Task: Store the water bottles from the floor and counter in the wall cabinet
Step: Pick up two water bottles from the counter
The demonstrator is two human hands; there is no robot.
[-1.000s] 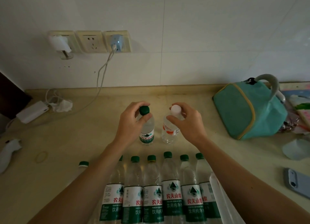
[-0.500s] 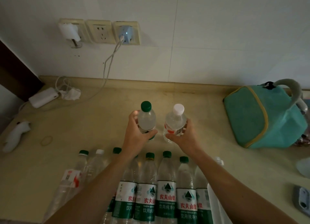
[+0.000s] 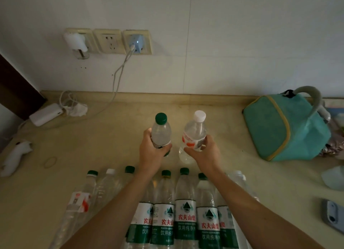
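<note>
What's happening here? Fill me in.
A person stands at a counter with a small water bottle in each hand. The left hand grips the green-capped bottle; the right hand grips the white-capped bottle. A row of bottles waits at the near edge, and a teal bag sits to the right. No cabinet is in view.
</note>
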